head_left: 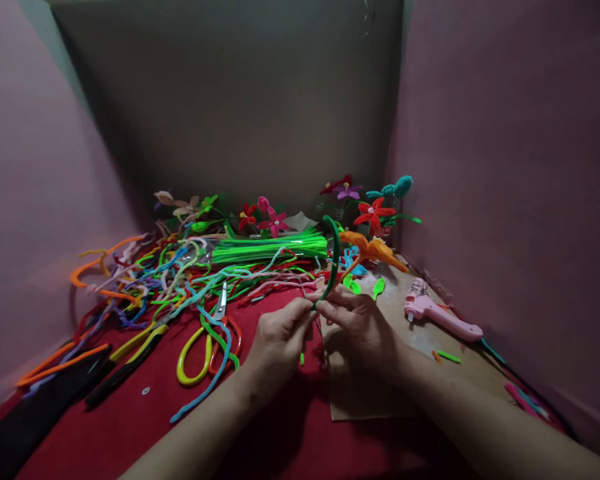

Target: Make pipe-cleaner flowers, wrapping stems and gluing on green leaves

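A dark green pipe cleaner (335, 257) curves upward from between my two hands, its top bending to the left. My left hand (283, 331) pinches its lower end between thumb and fingers. Right beside it, my right hand (361, 321) is closed on the same pipe cleaner, thumb tip close to the left thumb. Something thin and dark hangs below the pinch, too dim to make out. Left of my hands lie scissors (193, 360) with one yellow and one red handle loop.
Loose coloured pipe cleaners (145, 280) heap at the left, with pliers (135, 353) in front. A bundle of bright green pipe cleaners (270, 249) lies behind my hands, fuzzy flowers (274, 221) beyond. A pink glue gun (445, 320) rests on cardboard (473, 380) at right. Walls enclose the sides.
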Motion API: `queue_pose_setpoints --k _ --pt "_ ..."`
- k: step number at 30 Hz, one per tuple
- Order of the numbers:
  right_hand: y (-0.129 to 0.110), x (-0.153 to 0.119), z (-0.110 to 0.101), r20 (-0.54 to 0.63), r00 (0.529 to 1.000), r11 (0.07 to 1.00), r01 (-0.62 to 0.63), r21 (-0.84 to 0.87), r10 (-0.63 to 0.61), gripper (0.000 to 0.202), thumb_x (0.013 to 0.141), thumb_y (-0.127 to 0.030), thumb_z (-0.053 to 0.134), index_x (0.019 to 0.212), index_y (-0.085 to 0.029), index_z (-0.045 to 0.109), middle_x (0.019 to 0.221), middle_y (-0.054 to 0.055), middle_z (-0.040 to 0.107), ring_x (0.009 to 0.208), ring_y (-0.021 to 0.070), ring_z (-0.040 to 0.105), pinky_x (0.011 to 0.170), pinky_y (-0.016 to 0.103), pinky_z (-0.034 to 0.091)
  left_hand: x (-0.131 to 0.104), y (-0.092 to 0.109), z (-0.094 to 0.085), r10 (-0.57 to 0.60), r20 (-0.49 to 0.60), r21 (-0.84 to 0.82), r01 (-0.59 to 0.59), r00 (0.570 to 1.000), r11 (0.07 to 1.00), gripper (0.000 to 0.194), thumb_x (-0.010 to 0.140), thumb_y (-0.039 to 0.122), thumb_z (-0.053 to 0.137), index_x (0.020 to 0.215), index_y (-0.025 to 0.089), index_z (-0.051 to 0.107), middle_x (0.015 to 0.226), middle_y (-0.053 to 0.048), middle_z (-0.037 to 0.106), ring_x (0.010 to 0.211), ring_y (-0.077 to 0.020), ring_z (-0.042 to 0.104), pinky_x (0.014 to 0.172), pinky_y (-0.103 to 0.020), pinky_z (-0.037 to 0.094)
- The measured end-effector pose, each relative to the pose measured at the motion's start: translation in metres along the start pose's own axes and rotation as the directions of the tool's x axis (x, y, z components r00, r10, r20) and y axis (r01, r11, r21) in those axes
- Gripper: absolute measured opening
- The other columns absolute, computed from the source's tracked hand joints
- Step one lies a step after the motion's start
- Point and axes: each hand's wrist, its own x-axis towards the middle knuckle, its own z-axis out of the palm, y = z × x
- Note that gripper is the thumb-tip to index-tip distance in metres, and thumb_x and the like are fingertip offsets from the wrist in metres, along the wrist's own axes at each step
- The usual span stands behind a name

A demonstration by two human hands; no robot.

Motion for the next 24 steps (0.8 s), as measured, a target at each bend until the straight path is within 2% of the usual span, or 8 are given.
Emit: queue_pose_setpoints --k 2,5,10,14,16,19,21,24 --pt "0.0 0.001 0.0 0.052 0.999 0.999 0.0 0.044 -0.002 0.021 0.083 -0.029 0.055 0.067 -0.018 0.064 0.075 0.0 0.056 0.079 0.0158 0.051 0.08 0.032 0.037 0.001 0.001 -0.001 -0.125 0.073 -0.123 0.133 0.99 0.983 0.016 0.081 0.031 0.055 0.075 0.017 0.061 0.052 0.004 0.05 0.04 -0.0057 0.043 0.039 -0.016 0.035" --pt "0.001 0.002 -0.002 0.098 0.995 0.99 0.004 0.14 -0.018 0.018 0.082 -0.026 0.055 0.07 -0.018 0.064 0.075 0.0 0.056 0.08 0.0161 0.051 0.082 0.033 0.037 0.002 0.002 -0.002 -0.24 0.212 -0.358 0.304 0.947 0.883 0.016 0.08 0.032 0.058 0.076 0.016 0.059 0.049 0.005 0.05 0.033 -0.0044 0.04 0.032 -0.014 0.032" --pt "0.006 0.0 -0.004 0.121 0.992 0.951 -0.076 0.3 0.041 0.007 0.076 -0.023 0.065 0.08 -0.019 0.069 0.076 0.0 0.062 0.079 0.0157 0.053 0.083 0.032 0.038 0.004 -0.004 -0.005 -0.238 0.449 -0.553 0.477 0.861 0.683 0.017 0.076 0.029 0.063 0.07 0.015 0.057 0.041 0.007 0.044 0.026 -0.0019 0.027 0.025 -0.013 0.027" --pt "0.007 -0.002 0.0 0.142 0.99 0.926 -0.075 0.37 0.024 0.01 0.076 -0.025 0.065 0.081 -0.021 0.072 0.074 0.001 0.064 0.078 0.0164 0.056 0.084 0.033 0.04 0.006 -0.005 -0.008 -0.199 0.53 -0.518 0.5 0.824 0.694 0.02 0.076 0.034 0.062 0.074 0.014 0.059 0.042 0.007 0.045 0.024 -0.0032 0.029 0.024 -0.015 0.028" --pt "0.005 -0.001 0.001 0.091 0.995 0.946 -0.058 0.318 0.03 0.01 0.076 -0.026 0.064 0.077 -0.02 0.072 0.073 0.001 0.063 0.076 0.0167 0.056 0.082 0.032 0.041 0.006 -0.003 -0.007 -0.199 0.474 -0.424 0.42 0.858 0.803 0.021 0.079 0.035 0.058 0.075 0.014 0.059 0.048 0.004 0.052 0.029 -0.0056 0.04 0.028 -0.017 0.033" --pt "0.002 0.0 0.002 -0.036 0.998 0.983 -0.044 0.18 0.052 0.008 0.074 -0.024 0.066 0.067 -0.02 0.069 0.07 0.001 0.059 0.076 0.0172 0.055 0.077 0.031 0.041 0.004 -0.001 -0.002 -0.115 0.188 -0.166 0.147 0.975 0.975 0.019 0.081 0.032 0.055 0.075 0.016 0.06 0.055 0.001 0.057 0.042 -0.0079 0.051 0.041 -0.017 0.041" --pt "0.001 0.0 0.003 -0.086 0.995 0.99 -0.038 0.138 0.05 0.009 0.072 -0.022 0.067 0.063 -0.021 0.067 0.07 0.0 0.057 0.077 0.0174 0.053 0.077 0.03 0.04 0.003 -0.001 0.002 -0.022 0.037 -0.018 0.023 0.999 1.0 0.015 0.079 0.03 0.058 0.072 0.017 0.061 0.053 0.002 0.055 0.046 -0.007 0.05 0.046 -0.016 0.04" --pt "0.002 -0.002 0.004 -0.091 0.995 0.978 -0.014 0.208 0.034 0.01 0.073 -0.022 0.067 0.062 -0.021 0.066 0.07 -0.001 0.054 0.074 0.0151 0.05 0.076 0.029 0.039 0.002 -0.001 0.003 -0.121 0.088 -0.118 0.131 0.989 0.984 0.02 0.08 0.031 0.057 0.067 0.016 0.058 0.05 0.003 0.054 0.04 -0.0058 0.046 0.04 -0.015 0.036"
